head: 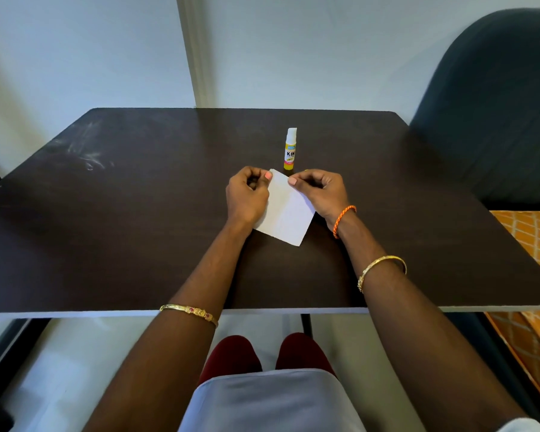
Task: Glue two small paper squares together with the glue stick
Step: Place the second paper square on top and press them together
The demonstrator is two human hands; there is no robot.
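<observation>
So both hands, left point(247, 198) and right point(320, 190), pinch the top edge of the white paper point(286, 213) over the dark table point(122, 213), fingers curled tight, with the capped glue stick point(290, 149) standing upright just behind.

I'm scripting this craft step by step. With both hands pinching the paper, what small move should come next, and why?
Probably press the paper flat on the table. Left hand and right hand pinch its far edge, and the glue stick stands uncapped behind it, out of hand.
</observation>
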